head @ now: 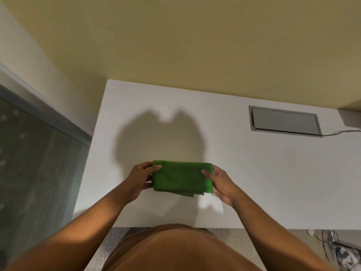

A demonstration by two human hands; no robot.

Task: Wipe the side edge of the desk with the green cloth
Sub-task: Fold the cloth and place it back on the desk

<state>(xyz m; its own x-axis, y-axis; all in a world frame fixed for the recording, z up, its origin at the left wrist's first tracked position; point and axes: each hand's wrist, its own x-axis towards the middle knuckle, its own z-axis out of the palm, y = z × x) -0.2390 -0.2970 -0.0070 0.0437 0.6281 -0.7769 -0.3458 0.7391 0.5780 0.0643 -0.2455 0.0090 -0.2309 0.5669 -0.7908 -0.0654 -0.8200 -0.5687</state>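
A folded green cloth (181, 178) is held flat just above the white desk (244, 163), near its front middle. My left hand (139, 178) grips the cloth's left end, thumb on top. My right hand (219, 182) grips the right end the same way. A loose corner of the cloth hangs out at its lower right. The desk's left side edge (89, 149) runs from the far wall down toward me, well left of the cloth.
A grey cable-port cover (285, 121) is set into the desk at the back right, with a cable (341, 132) leading to a grey box (350, 118). Beige wall behind. Dark grey floor lies left of the desk. Tangled cables (332, 243) sit on the floor at lower right.
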